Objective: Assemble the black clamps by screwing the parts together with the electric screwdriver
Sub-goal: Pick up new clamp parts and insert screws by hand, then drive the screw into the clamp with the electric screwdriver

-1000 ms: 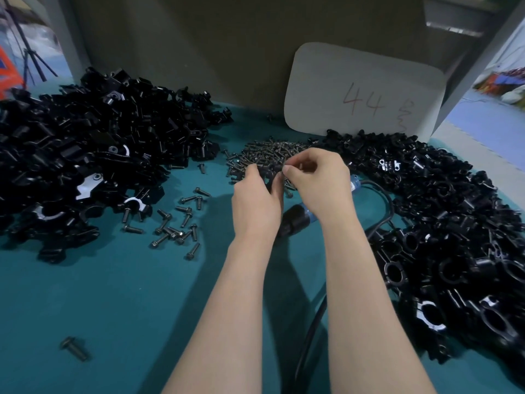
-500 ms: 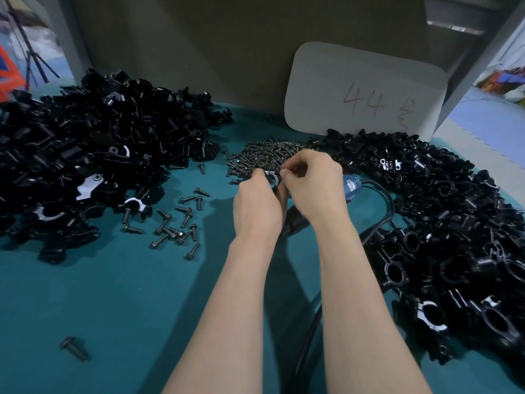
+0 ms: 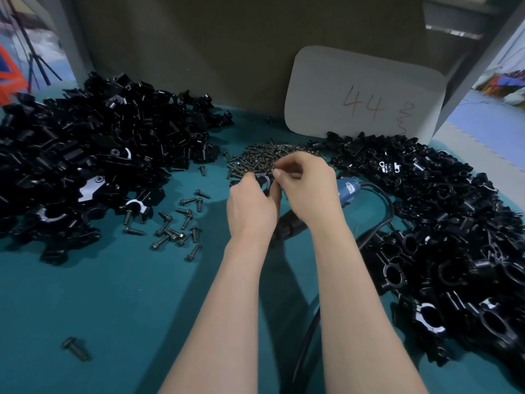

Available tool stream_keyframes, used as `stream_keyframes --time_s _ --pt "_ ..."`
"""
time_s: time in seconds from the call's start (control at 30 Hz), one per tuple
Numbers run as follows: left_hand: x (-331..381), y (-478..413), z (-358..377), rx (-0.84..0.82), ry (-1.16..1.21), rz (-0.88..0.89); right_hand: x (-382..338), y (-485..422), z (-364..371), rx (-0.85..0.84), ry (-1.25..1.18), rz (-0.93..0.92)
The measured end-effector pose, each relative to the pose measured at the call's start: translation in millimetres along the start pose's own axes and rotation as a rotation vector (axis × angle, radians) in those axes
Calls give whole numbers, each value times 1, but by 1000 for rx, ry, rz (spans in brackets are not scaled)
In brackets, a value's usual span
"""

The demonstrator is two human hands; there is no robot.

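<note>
My left hand (image 3: 251, 206) grips a black clamp part (image 3: 262, 179) just in front of the screw pile (image 3: 264, 157). My right hand (image 3: 308, 189) is beside it, thumb and forefinger pinched together at the clamp's top; a small screw seems to be between them. The electric screwdriver (image 3: 348, 189), blue with a black nose, lies on the teal mat under my right wrist, its black cable (image 3: 380, 220) looping to the right and back toward me.
A large heap of black clamp parts (image 3: 85, 166) fills the left. Another heap of black clamps (image 3: 454, 237) fills the right. Loose bolts (image 3: 176, 226) lie mid-left, one bolt (image 3: 75, 348) near the front. A white card marked 44 (image 3: 363, 92) leans at the back.
Both hands have drawn slightly toward me from the screw pile. The black clamp part in my left hand now shows between the hands, and my right fingertips have come down onto it.
</note>
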State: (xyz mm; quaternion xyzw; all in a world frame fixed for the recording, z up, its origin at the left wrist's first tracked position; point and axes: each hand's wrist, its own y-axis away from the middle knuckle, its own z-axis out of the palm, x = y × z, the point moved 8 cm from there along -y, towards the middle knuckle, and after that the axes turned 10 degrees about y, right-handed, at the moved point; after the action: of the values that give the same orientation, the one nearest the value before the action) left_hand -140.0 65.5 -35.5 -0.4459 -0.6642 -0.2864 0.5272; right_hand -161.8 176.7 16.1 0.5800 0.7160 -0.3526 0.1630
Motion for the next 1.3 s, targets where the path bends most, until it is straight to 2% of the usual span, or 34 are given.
stream_keyframes --time_s 0.17,0.47,0.83,0.97,1.07,1.13,1.2,1.27,1.3 --pt "6 1 -1 12 -47 18 -4 3 0 55 39 -22" --pt "8 2 -4 43 -94 41 4 -1 16 -40 111 87" --pt "10 0 -7 35 -144 61 0 -1 9 -96 228 0" --pt "14 1 -5 -3 -161 84 -4 0 11 -129 315 -82" --pt "10 0 -3 -36 -184 72 0 0 11 -134 321 -67" --pt "4 -2 -3 -43 -102 24 12 0 4 -76 204 37" --pt "-3 -4 -6 -28 92 -30 32 1 -18 86 145 180" --pt "-11 -7 -9 -1 341 -103 57 5 -37 177 244 340" --pt "-15 -8 -11 14 470 -149 68 8 -38 140 301 416"
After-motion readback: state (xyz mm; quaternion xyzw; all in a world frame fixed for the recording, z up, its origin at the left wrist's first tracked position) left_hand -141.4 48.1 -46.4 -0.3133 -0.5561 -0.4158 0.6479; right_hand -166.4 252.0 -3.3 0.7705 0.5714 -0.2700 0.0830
